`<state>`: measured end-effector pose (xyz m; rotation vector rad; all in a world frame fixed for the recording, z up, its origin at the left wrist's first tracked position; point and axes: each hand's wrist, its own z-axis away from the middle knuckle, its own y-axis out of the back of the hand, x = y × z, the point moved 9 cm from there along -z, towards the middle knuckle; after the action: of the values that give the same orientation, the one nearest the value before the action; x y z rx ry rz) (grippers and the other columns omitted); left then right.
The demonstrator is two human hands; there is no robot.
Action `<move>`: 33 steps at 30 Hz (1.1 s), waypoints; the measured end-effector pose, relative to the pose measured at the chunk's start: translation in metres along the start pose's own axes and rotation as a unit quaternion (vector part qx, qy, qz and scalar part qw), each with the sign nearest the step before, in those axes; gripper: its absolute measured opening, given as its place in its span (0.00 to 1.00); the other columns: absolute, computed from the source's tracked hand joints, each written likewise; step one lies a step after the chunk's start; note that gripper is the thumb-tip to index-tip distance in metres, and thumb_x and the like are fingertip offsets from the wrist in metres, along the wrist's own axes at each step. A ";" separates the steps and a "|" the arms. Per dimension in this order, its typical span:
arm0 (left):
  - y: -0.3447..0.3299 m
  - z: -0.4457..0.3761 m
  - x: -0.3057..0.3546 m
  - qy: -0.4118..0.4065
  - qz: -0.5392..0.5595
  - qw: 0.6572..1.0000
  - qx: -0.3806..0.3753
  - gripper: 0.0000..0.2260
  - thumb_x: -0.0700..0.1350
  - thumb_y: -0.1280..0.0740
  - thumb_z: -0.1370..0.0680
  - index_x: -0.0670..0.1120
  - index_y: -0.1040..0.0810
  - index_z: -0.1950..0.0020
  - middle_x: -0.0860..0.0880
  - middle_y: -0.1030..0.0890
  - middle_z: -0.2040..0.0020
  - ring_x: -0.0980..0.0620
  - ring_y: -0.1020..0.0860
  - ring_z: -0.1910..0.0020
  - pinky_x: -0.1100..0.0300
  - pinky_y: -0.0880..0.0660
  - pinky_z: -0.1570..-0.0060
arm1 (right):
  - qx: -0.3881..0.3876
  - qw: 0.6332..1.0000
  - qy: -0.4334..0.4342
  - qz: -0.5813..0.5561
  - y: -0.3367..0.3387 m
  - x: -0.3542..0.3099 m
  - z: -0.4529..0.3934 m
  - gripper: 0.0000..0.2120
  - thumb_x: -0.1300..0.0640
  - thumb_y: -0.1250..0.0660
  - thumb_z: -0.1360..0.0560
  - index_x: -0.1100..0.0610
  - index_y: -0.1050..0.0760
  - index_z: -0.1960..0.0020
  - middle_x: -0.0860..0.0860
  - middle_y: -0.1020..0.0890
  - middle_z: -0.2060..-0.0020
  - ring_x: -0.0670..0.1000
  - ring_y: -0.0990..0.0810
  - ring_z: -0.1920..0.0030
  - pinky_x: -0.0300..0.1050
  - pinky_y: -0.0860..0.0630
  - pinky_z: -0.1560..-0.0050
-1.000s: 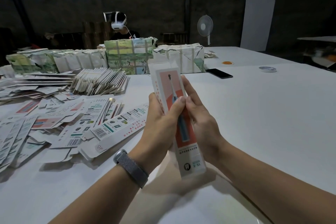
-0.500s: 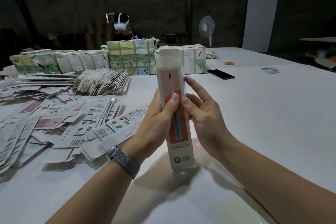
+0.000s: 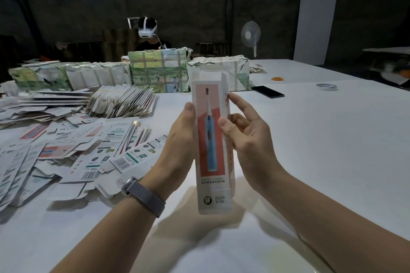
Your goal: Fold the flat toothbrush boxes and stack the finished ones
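A tall white toothbrush box (image 3: 211, 188) with a red panel and a blue toothbrush picture stands upright above the white table (image 3: 321, 150), its top flap open. My left hand (image 3: 177, 150) grips its left edge, thumb at the front, a grey watch strap on the wrist. My right hand (image 3: 248, 142) is at the box's right side, thumb on the front edge, fingers loosely spread behind. A loose heap of flat boxes (image 3: 73, 153) covers the table to the left. A banded bundle of flat boxes (image 3: 122, 103) lies behind the heap.
Wrapped packs (image 3: 159, 71) line the table's far side, with a person in a white headset (image 3: 147, 29) behind them. A black phone (image 3: 267, 91), a tape roll (image 3: 326, 87) and an orange ring (image 3: 278, 78) lie at the back right. A fan (image 3: 250, 35) stands beyond.
The box has swung from a tilt to upright and squared up. My left thumb moved off the front to the left edge. My right fingers opened and shifted to the right side.
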<state>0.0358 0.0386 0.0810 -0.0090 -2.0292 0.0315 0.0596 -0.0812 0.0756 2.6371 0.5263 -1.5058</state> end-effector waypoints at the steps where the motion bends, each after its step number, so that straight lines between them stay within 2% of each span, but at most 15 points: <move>1: 0.003 0.000 0.000 0.003 0.001 1.000 0.012 0.20 0.59 0.49 0.18 0.53 0.23 0.37 0.45 0.15 0.45 0.45 0.15 0.46 0.48 0.17 0.49 | -0.004 1.000 -0.004 -0.004 -0.001 0.000 0.000 0.22 0.59 0.35 0.19 0.44 0.32 0.28 0.52 0.16 0.55 0.53 0.14 0.49 0.43 0.18 0.54; 4: 0.010 -0.001 -0.001 0.014 -0.003 0.999 0.030 0.15 0.55 0.47 0.16 0.53 0.22 0.42 0.44 0.16 0.49 0.45 0.15 0.48 0.49 0.16 0.53 | -0.013 1.000 -0.014 -0.010 -0.001 0.001 0.001 0.22 0.58 0.35 0.19 0.45 0.32 0.28 0.54 0.16 0.54 0.52 0.15 0.49 0.43 0.18 0.54; 7: 0.009 0.000 -0.003 0.036 0.031 0.999 0.019 0.19 0.58 0.43 0.22 0.48 0.24 0.39 0.41 0.16 0.47 0.40 0.16 0.46 0.41 0.19 0.45 | -0.017 1.000 -0.005 0.015 -0.002 -0.001 0.001 0.24 0.52 0.33 0.24 0.38 0.35 0.31 0.49 0.16 0.55 0.51 0.15 0.49 0.43 0.17 0.54; 9: 0.011 0.000 -0.003 0.041 0.047 0.998 0.022 0.20 0.56 0.40 0.23 0.43 0.27 0.38 0.41 0.17 0.51 0.40 0.18 0.50 0.38 0.20 0.44 | -0.007 0.999 0.002 0.033 -0.001 -0.005 -0.001 0.23 0.48 0.34 0.25 0.36 0.36 0.33 0.47 0.18 0.57 0.51 0.15 0.50 0.47 0.16 0.54; 12: 0.007 -0.001 -0.005 0.028 0.005 0.999 0.016 0.08 0.47 0.41 0.17 0.44 0.27 0.43 0.49 0.16 0.58 0.50 0.16 0.57 0.51 0.18 0.55 | 0.009 1.000 0.000 0.017 0.010 -0.008 -0.007 0.22 0.55 0.34 0.20 0.38 0.34 0.30 0.51 0.17 0.52 0.53 0.15 0.49 0.48 0.16 0.54; 14: 0.002 0.000 -0.009 0.023 -0.042 0.999 0.012 0.08 0.43 0.44 0.14 0.44 0.26 0.42 0.52 0.16 0.60 0.53 0.16 0.59 0.58 0.19 0.60 | 0.006 1.000 -0.004 0.017 0.014 -0.009 -0.008 0.23 0.58 0.36 0.18 0.38 0.33 0.29 0.50 0.16 0.48 0.52 0.15 0.47 0.48 0.16 0.54; 18: -0.004 0.004 -0.013 0.033 -0.048 0.998 0.036 0.12 0.45 0.46 0.13 0.47 0.24 0.39 0.55 0.16 0.60 0.55 0.17 0.58 0.57 0.19 0.58 | -0.017 1.000 0.005 0.023 0.003 -0.006 -0.003 0.22 0.54 0.42 0.16 0.34 0.36 0.28 0.40 0.18 0.44 0.48 0.16 0.45 0.43 0.17 0.55; 19: -0.006 0.006 -0.013 0.038 -0.041 0.998 0.042 0.12 0.45 0.46 0.13 0.49 0.24 0.39 0.54 0.16 0.59 0.56 0.17 0.57 0.57 0.19 0.57 | -0.021 1.000 0.009 0.019 -0.001 -0.005 -0.001 0.19 0.52 0.43 0.16 0.34 0.35 0.29 0.38 0.18 0.45 0.47 0.16 0.45 0.41 0.18 0.54; 21: -0.012 0.009 -0.015 0.037 -0.032 0.998 0.043 0.11 0.49 0.45 0.14 0.49 0.25 0.37 0.51 0.15 0.51 0.53 0.16 0.51 0.54 0.19 0.51 | -0.020 1.000 0.006 -0.001 -0.008 -0.003 0.003 0.17 0.47 0.44 0.18 0.39 0.32 0.30 0.41 0.17 0.44 0.47 0.17 0.44 0.40 0.18 0.51; 24: -0.023 0.012 -0.016 0.028 -0.017 0.999 0.041 0.14 0.53 0.39 0.17 0.48 0.29 0.34 0.45 0.19 0.41 0.49 0.17 0.43 0.47 0.20 0.42 | -0.023 0.999 -0.001 -0.031 -0.013 0.000 0.007 0.28 0.44 0.44 0.23 0.50 0.34 0.25 0.50 0.19 0.38 0.48 0.19 0.39 0.43 0.21 0.40; 26: -0.025 0.013 -0.016 0.013 -0.001 0.999 0.041 0.14 0.52 0.39 0.18 0.49 0.29 0.35 0.45 0.18 0.42 0.49 0.17 0.43 0.49 0.20 0.43 | -0.023 0.999 0.006 -0.037 -0.014 -0.003 0.007 0.30 0.44 0.45 0.23 0.52 0.37 0.23 0.49 0.21 0.36 0.45 0.20 0.38 0.38 0.21 0.42; 28: -0.028 0.013 -0.015 0.002 0.002 1.000 0.027 0.14 0.56 0.41 0.18 0.52 0.28 0.36 0.48 0.17 0.44 0.51 0.17 0.45 0.55 0.19 0.47 | -0.024 0.999 0.009 -0.022 -0.014 -0.007 0.006 0.28 0.43 0.47 0.22 0.46 0.39 0.22 0.45 0.23 0.34 0.41 0.22 0.38 0.33 0.22 0.48; 30: -0.029 0.014 -0.013 -0.011 -0.008 1.000 0.013 0.14 0.58 0.42 0.19 0.56 0.28 0.36 0.49 0.17 0.44 0.52 0.17 0.44 0.55 0.19 0.47 | -0.012 1.000 0.025 -0.005 -0.008 -0.011 0.002 0.20 0.48 0.48 0.17 0.38 0.39 0.25 0.36 0.23 0.37 0.37 0.22 0.39 0.31 0.23 0.50; 32: -0.030 0.013 -0.011 -0.019 -0.012 1.000 0.002 0.15 0.57 0.44 0.20 0.58 0.27 0.36 0.49 0.17 0.44 0.51 0.17 0.44 0.55 0.19 0.46 | 0.004 0.999 0.035 0.005 -0.002 -0.015 -0.002 0.18 0.54 0.47 0.15 0.37 0.36 0.29 0.30 0.19 0.46 0.38 0.19 0.42 0.33 0.22 0.52; 33: -0.029 0.013 -0.008 -0.026 -0.024 0.999 -0.001 0.15 0.57 0.44 0.20 0.57 0.27 0.35 0.49 0.16 0.44 0.51 0.17 0.44 0.56 0.19 0.47 | 0.012 0.999 0.040 0.013 0.000 -0.017 -0.003 0.17 0.55 0.47 0.15 0.38 0.35 0.30 0.31 0.18 0.49 0.40 0.18 0.44 0.34 0.21 0.53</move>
<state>0.0282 0.0091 0.0691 0.0394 -2.0811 0.0002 0.0542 -0.0854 0.0912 2.7204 0.4808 -1.4150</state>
